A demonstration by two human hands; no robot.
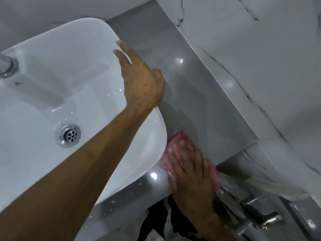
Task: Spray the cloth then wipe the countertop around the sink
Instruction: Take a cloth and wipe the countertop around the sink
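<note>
A white ceramic sink (pixel 52 54) sits on a grey glossy countertop (pixel 196 101). My left hand (pixel 140 79) reaches across the basin and rests flat on the sink's right rim, fingers spread, holding nothing. My right hand (pixel 189 167) presses a pink cloth (pixel 178 141) flat onto the countertop at its near edge, right beside the sink's corner. The hand covers most of the cloth. No spray bottle is in view.
A chrome drain (pixel 70 135) lies in the wet basin and a chrome tap base (pixel 7 66) stands at the left. White marble-look wall (pixel 251 49) borders the counter's right side. Metal pipe fittings (pixel 257 213) and dark fabric (pixel 156 221) sit below the counter edge.
</note>
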